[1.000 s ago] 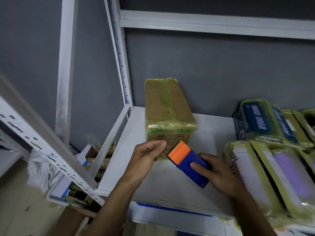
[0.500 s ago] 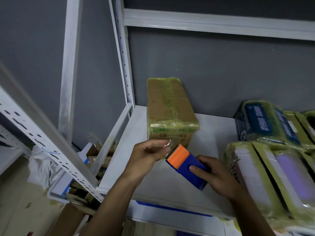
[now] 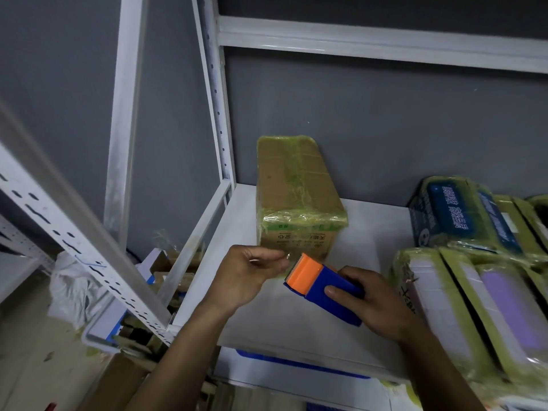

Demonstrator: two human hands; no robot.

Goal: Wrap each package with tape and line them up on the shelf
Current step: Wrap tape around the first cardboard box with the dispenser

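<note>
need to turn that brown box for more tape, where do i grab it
Take the brown box by its two long side faces near the front end, coming from the front. It lies lengthwise with its far end back by the wall, and bare shelf shows on both sides.

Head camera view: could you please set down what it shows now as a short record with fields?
right hand: grips the blue tape dispenser
left hand: pinches the tape end at the dispenser's orange edge
cardboard box: stands on the shelf beyond both hands, with yellowish tape around it
wrapped packages: lie side by side at the right of the shelf
shelf: white, carries the box and the packages
</note>
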